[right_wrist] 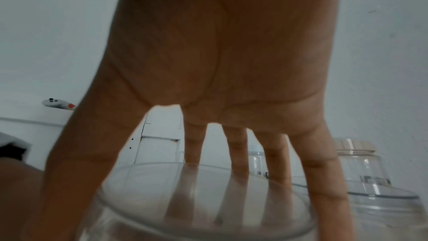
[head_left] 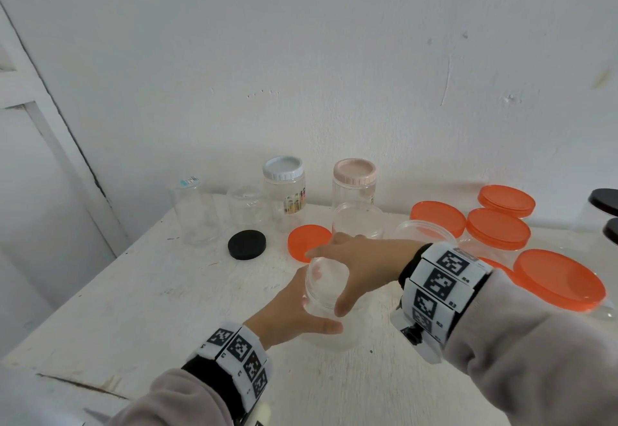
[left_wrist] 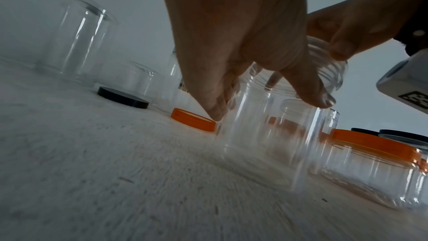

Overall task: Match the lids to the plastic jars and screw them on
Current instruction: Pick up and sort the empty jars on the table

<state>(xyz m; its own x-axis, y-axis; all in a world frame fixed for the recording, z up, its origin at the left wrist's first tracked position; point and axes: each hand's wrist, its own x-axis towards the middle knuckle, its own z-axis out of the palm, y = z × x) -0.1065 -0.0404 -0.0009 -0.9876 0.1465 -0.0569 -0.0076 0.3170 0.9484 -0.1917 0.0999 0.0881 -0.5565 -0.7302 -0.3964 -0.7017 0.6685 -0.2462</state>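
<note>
A clear plastic jar (head_left: 329, 338) stands on the white table (head_left: 150, 308) in front of me. My left hand (head_left: 314, 305) wraps its body from the left, thumb in front; the left wrist view shows those fingers (left_wrist: 217, 105) just under the threaded neck of the jar (left_wrist: 266, 144). My right hand (head_left: 326, 281) comes down from above and grips the jar's round clear top (right_wrist: 208, 166) with spread fingers (right_wrist: 236, 149). I cannot tell if that top is a clear lid or the bare mouth. A loose orange lid (head_left: 306, 241) and a black lid (head_left: 246, 244) lie just behind.
White-lidded (head_left: 283, 188) and pink-lidded (head_left: 354, 181) jars stand at the wall, with clear jars (head_left: 195, 215) to their left and an open clear tub (head_left: 357, 223). Several orange-lidded jars (head_left: 498, 228) crowd the right; black-lidded ones (head_left: 605, 201) stand at the far right edge.
</note>
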